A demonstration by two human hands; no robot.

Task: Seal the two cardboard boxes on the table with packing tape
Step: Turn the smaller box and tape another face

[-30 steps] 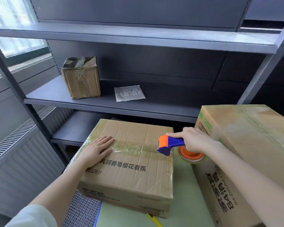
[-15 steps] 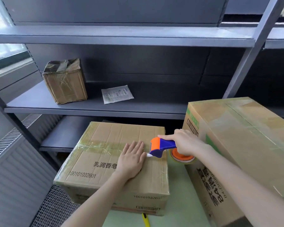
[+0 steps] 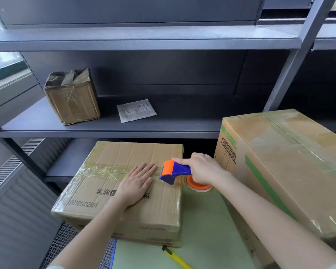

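A flat cardboard box (image 3: 97, 193) with printed characters lies on the green table (image 3: 206, 230). Clear tape runs across its top seam. My left hand (image 3: 137, 183) presses flat on that tape, fingers straight, near the box's right part. My right hand (image 3: 202, 169) grips the blue and orange tape dispenser (image 3: 173, 171), whose orange head sits on the seam just right of my left fingertips. Its orange tape roll (image 3: 198, 186) hangs past the box's right edge. A larger taped box (image 3: 291, 167) stands at the right, close behind my right forearm.
A yellow utility knife (image 3: 177, 259) lies on the table near the front of the flat box. On the grey metal shelf (image 3: 124, 127) behind stand a small taped box (image 3: 72, 96) and a white pouch (image 3: 136, 110). A radiator (image 3: 14, 191) is at the left.
My left hand slid right along the taped seam, from the box's left part to just beside the dispenser. The dispenser stayed at the right end of the seam. The view shifted.
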